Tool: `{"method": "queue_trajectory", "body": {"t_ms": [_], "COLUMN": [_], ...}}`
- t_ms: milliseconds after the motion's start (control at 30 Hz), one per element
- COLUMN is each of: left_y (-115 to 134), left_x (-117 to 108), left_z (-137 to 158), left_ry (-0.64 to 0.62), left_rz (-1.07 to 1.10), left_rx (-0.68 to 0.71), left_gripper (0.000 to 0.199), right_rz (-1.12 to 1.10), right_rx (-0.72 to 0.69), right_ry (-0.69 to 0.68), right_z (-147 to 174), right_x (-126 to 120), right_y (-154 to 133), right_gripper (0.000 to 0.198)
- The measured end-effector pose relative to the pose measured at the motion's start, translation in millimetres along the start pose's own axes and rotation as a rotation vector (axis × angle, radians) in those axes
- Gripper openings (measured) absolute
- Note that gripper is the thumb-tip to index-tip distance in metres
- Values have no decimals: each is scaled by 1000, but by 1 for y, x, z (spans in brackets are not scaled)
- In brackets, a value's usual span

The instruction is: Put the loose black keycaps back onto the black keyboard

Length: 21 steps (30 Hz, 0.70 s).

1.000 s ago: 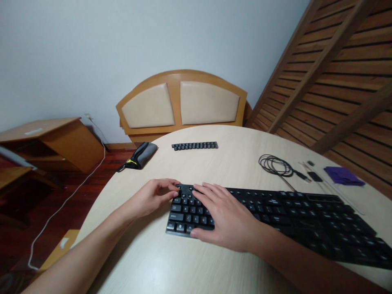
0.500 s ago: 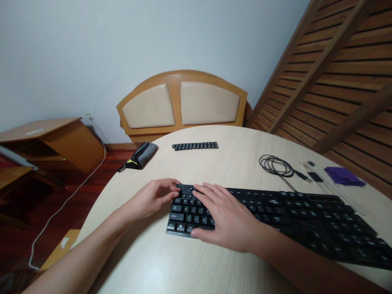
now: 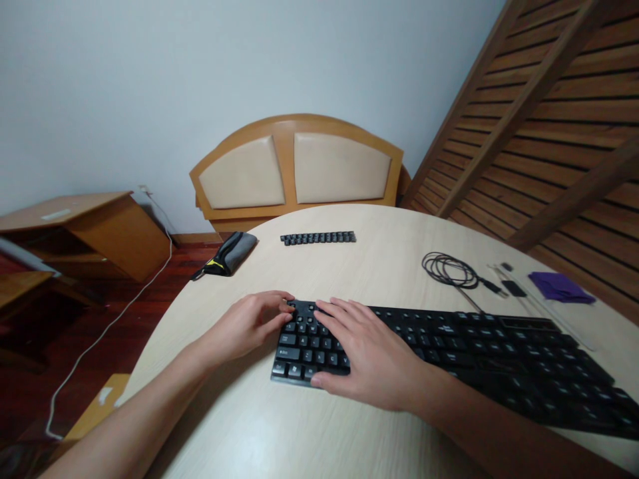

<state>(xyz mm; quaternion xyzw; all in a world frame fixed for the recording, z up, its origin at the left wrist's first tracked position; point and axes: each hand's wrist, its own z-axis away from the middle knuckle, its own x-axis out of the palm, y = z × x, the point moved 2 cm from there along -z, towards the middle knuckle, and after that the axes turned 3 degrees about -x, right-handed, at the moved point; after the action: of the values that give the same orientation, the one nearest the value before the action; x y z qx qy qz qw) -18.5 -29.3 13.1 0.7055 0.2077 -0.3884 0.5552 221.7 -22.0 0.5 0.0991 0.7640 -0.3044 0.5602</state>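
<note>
Head view, keyboard: black keyboard (image 3: 479, 346) lying flat on the table (image 3: 389, 273), its left end between the two hands, its right end reaching the edge of view.
Left hand: left hand (image 3: 249, 324) at the keyboard's upper-left corner, thumb and forefinger bent towards each other; whether they grip a key cannot be told.
Right hand: right hand (image 3: 372, 352) laid over the left part of the keyboard, palm down, fingers spread, thumb at the near edge.
Loose keys: black keys (image 3: 319, 238) lined up beyond the keyboard, well apart from both hands.
Cable: black cable (image 3: 452, 269) coiled behind the keyboard.
Table's right side: folded purple cloth (image 3: 562, 287).
Table's left edge: folded grey-and-black bundle (image 3: 237, 253).
Background: padded wooden headboard (image 3: 287, 166).
</note>
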Motion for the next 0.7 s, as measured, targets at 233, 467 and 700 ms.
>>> {"method": "queue_trajectory", "body": {"t_ms": [233, 467, 700], "left_y": [-4, -7, -13], "left_x": [1, 0, 2], "left_z": [-2, -5, -12], "left_ry": [-25, -35, 46], "left_rz": [107, 129, 257], "left_rx": [26, 36, -45], "left_gripper": [17, 17, 28], "right_rz": [-2, -10, -14], "right_rx": [6, 12, 1], "right_ry": [-1, -22, 5], "right_z": [-1, -1, -1], "right_x": [-1, -2, -1], "right_y": [-1, -2, 0], "right_gripper": [89, 90, 88]}}
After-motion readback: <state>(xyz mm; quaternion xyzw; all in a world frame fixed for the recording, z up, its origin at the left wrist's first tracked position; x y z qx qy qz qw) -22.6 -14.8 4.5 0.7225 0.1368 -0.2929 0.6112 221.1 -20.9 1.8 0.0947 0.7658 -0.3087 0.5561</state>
